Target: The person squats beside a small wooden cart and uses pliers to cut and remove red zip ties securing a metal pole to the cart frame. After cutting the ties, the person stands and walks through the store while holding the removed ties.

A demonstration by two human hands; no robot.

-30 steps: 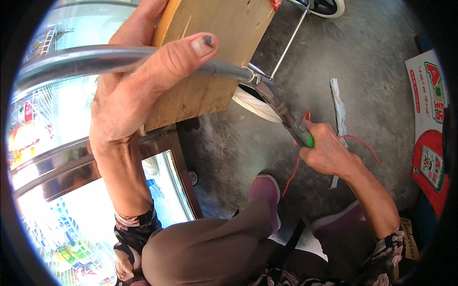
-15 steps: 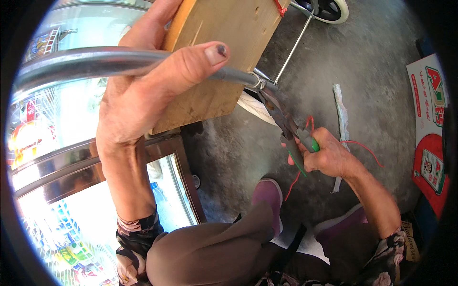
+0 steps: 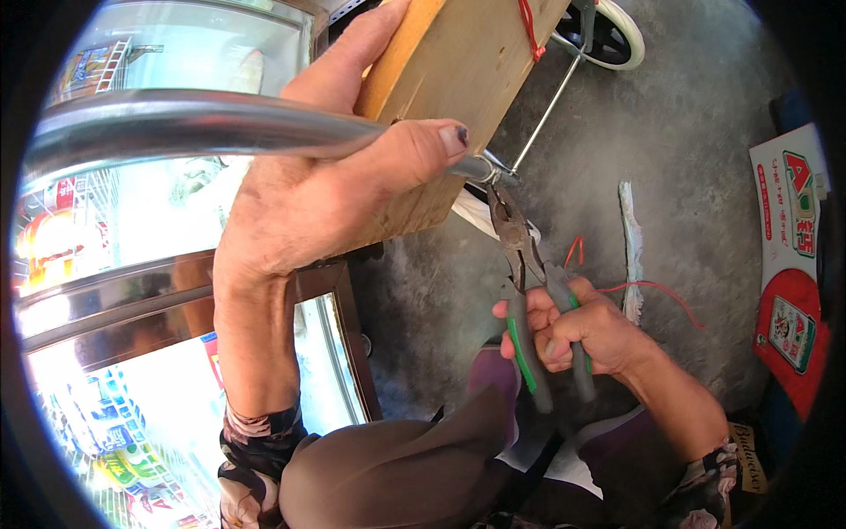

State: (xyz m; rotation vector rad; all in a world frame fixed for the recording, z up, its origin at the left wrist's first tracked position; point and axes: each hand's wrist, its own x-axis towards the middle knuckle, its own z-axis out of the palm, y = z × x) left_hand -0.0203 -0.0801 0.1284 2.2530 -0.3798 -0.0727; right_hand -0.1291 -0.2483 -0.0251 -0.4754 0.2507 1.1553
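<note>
My left hand is closed around a shiny metal tube, thumb over it. Its fingers also reach the edge of a wooden board just beyond. A thin light-coloured wire loop circles the tube near its right end. In my right hand, closed on the grey-and-green handles, is a pair of pliers. Their jaws point up at the loop; whether they bite on it I cannot tell. The handles are spread apart, with fingers between them.
A wheel and thin metal rod stand beyond the board. On the concrete floor lie a pale strip and red string. A glass-fronted fridge is at left, a red-and-white carton at right. My shoes are below.
The board, tube and left hand have shifted right. The pliers have turned more upright, and their handles now show spread wider, with my right hand lower.
</note>
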